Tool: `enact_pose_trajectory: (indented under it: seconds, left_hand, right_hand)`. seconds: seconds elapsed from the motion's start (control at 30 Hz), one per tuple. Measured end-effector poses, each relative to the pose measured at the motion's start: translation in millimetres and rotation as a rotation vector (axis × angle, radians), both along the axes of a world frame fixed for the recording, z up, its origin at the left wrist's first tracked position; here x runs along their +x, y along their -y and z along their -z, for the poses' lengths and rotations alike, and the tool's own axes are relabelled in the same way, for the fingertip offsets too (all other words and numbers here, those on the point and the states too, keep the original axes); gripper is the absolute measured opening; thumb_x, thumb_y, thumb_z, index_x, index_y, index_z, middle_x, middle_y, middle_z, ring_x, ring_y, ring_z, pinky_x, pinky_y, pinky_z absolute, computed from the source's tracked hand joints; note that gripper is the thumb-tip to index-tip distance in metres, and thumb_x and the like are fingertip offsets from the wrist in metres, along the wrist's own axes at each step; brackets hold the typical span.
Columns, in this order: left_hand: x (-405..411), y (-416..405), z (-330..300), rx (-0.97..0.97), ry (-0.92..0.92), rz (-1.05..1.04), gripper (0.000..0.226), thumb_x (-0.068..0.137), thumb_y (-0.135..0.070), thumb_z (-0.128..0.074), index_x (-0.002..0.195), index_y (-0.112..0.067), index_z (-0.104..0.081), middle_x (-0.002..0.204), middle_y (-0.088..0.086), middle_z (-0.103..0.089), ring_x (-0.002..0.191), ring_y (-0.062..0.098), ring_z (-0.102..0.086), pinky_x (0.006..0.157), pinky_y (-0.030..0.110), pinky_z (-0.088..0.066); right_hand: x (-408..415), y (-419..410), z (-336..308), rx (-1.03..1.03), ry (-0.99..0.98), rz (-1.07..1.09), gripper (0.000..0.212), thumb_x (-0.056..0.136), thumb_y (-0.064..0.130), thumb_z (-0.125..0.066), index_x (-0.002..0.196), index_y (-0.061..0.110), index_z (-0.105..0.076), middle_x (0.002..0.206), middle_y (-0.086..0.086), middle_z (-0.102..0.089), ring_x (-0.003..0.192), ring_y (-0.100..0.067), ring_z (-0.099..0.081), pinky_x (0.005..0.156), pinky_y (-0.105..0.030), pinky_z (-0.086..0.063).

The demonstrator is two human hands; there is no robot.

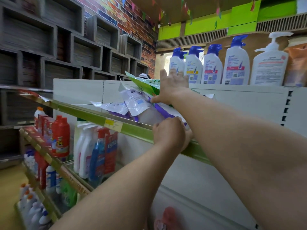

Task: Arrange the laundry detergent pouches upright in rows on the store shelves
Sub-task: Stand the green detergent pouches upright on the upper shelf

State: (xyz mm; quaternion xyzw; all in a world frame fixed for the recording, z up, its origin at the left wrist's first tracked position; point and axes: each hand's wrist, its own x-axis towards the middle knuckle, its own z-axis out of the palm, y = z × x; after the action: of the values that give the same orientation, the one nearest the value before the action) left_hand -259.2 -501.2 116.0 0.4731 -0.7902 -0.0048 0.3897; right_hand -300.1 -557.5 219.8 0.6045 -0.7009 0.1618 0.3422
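Observation:
Several detergent pouches lie in a loose pile on the shelf with the green front rail (132, 129). A green pouch (146, 84) leans tilted on top of white and purple pouches (134, 103). My right hand (172, 87) reaches over the pile, fingers spread across the green pouch, thumb against the white and purple pouch below it. My left hand (169, 131) grips the near lower edge of a white and purple pouch at the shelf's front rail. The pouches' bottoms are hidden behind the rail and my arms.
White pump bottles with blue caps (211, 67) stand in a row on the shelf above. Red bottles (60, 136) and spray bottles (86, 146) fill the lower shelf at left. A white back panel (79, 90) closes the shelf. More bottles (36, 211) sit lower left.

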Motion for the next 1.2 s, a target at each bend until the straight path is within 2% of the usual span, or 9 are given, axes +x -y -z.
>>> enact_pose_trajectory:
  seconds: [0.1,0.2,0.43,0.6,0.7,0.77,0.93,1.07,1.2]
  left_hand:
    - [-0.9,0.7,-0.2,-0.014,0.016,-0.001,0.023,0.089,-0.027,-0.045,0.102,-0.014,-0.06,0.112,0.01,-0.064,0.105,0.031,-0.056,0.08,0.032,-0.03]
    - [-1.8,1.2,0.2,-0.013,0.005,-0.017,0.019,0.089,-0.023,-0.045,0.101,-0.017,-0.059,0.113,0.009,-0.063,0.106,0.031,-0.056,0.082,0.032,-0.031]
    - [-4.1,5.0,-2.1,0.028,-0.019,0.007,0.014,0.089,-0.024,-0.045,0.095,-0.022,-0.058,0.111,0.007,-0.065,0.099,0.03,-0.055,0.076,0.031,-0.029]
    - [-7.3,12.0,-1.4,0.075,-0.054,0.001,0.023,0.085,-0.037,-0.053,0.074,-0.017,-0.051,0.083,0.006,-0.056,0.077,0.027,-0.045,0.076,0.031,-0.039]
    - [-9.1,14.0,-2.6,0.092,-0.058,-0.004,0.037,0.082,-0.046,-0.059,0.067,-0.014,-0.047,0.081,0.008,-0.06,0.082,0.03,-0.056,0.077,0.031,-0.043]
    - [-8.6,14.7,-3.4,0.118,-0.085,0.002,0.027,0.081,-0.045,-0.06,0.079,-0.019,-0.054,0.095,0.007,-0.067,0.094,0.029,-0.06,0.078,0.03,-0.043]
    - [-9.1,10.0,-6.3,0.13,-0.386,0.046,0.031,0.083,-0.035,-0.06,0.109,-0.018,-0.056,0.114,0.004,-0.061,0.105,0.026,-0.056,0.089,0.033,-0.045]
    - [-15.0,3.0,-15.0,0.1,-0.619,0.109,0.037,0.084,-0.035,-0.06,0.114,-0.016,-0.053,0.115,0.004,-0.057,0.093,0.022,-0.052,0.075,0.029,-0.037]
    - [-22.8,-4.4,-23.6,0.164,-0.818,0.187,0.035,0.083,-0.035,-0.061,0.112,-0.019,-0.049,0.116,0.005,-0.056,0.093,0.022,-0.053,0.077,0.032,-0.041]
  right_hand:
    - [-4.9,7.3,1.5,0.053,0.035,0.016,0.101,0.063,0.069,-0.069,0.139,0.018,-0.026,0.134,-0.016,-0.04,0.121,-0.038,-0.044,0.093,-0.049,-0.04]
    - [-6.8,10.7,6.3,0.062,0.031,0.011,0.086,0.069,0.065,-0.068,0.133,0.018,-0.035,0.122,-0.012,-0.051,0.112,-0.032,-0.052,0.087,-0.044,-0.045]
    - [-19.8,4.4,12.8,-0.043,-0.009,-0.112,0.045,0.087,0.054,-0.054,0.115,0.018,-0.055,0.111,-0.007,-0.06,0.102,-0.027,-0.056,0.069,-0.033,-0.037]
    - [-35.4,-9.9,16.3,-0.125,0.012,-0.211,0.029,0.095,0.039,-0.044,0.113,0.02,-0.057,0.108,-0.009,-0.063,0.1,-0.031,-0.058,0.068,-0.031,-0.034]
    - [-43.3,-22.6,15.2,-0.174,0.114,-0.254,0.028,0.097,0.035,-0.041,0.114,0.022,-0.058,0.103,-0.009,-0.064,0.091,-0.03,-0.056,0.066,-0.031,-0.033]
    - [-47.3,-30.5,16.1,-0.199,0.182,-0.281,0.026,0.097,0.033,-0.04,0.11,0.022,-0.059,0.101,-0.008,-0.065,0.087,-0.029,-0.055,0.065,-0.031,-0.032]
    - [-62.6,-54.5,18.1,-0.302,0.383,-0.34,0.031,0.097,0.034,-0.043,0.122,0.024,-0.058,0.114,-0.008,-0.065,0.102,-0.03,-0.056,0.07,-0.03,-0.033]
    - [-79.5,-71.1,13.8,-0.355,0.586,-0.382,0.036,0.097,0.036,-0.046,0.13,0.024,-0.055,0.126,-0.004,-0.061,0.115,-0.026,-0.054,0.084,-0.031,-0.039]
    - [-96.6,-89.6,13.9,-0.42,0.795,-0.486,0.022,0.093,0.036,-0.051,0.101,0.022,-0.066,0.101,0.004,-0.068,0.103,-0.022,-0.059,0.086,-0.033,-0.047]
